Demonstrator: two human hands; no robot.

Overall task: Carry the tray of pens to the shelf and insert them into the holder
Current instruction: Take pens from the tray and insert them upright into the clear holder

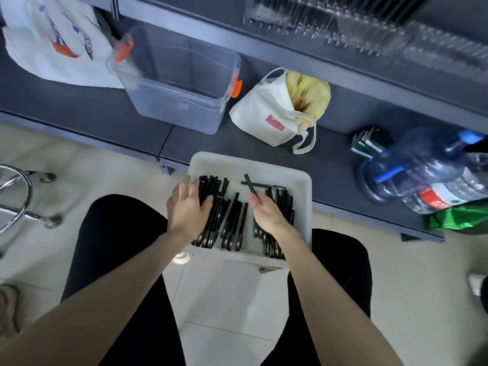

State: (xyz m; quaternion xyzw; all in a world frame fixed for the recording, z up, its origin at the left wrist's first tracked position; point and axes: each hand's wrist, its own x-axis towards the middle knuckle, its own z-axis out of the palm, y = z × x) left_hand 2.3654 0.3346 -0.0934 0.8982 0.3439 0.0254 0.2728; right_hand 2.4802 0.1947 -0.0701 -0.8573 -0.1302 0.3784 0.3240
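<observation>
tray position: white tray (301,180) sat on the front edge of the low dark shelf (330,165), near end jutting out over the floor between the person's knees.
tray contents: many black pens (232,217) lay in rough rows, mostly pointing lengthways; one loose pen (266,184) lay crosswise at the far end.
left hand: left hand (186,207) lay palm down on the left bunch of pens, fingers spread and mostly straight, not visibly closed round any.
right hand: right hand (266,212) pinched a single pen (250,184) between thumb and fingertips, its tip angled up and away from the pile.
holder: clear ribbed holder (330,25) stood on the upper level at the back, blurred; could not tell whether any pens were in it.
progress: carry judged done, since the tray was already at the shelf. insertion judged barely begun, with the tray nearly full and one pen lifted.
left to do: raise the held pen to the holder, slot it in, then repeat for the remaining pens.
nearby: clear bin (179,83) with orange clips, cream cloth bag (266,112) and blue water jugs (417,165) shared the shelf; a chrome stool (15,199) stood on the tiled floor at left.
</observation>
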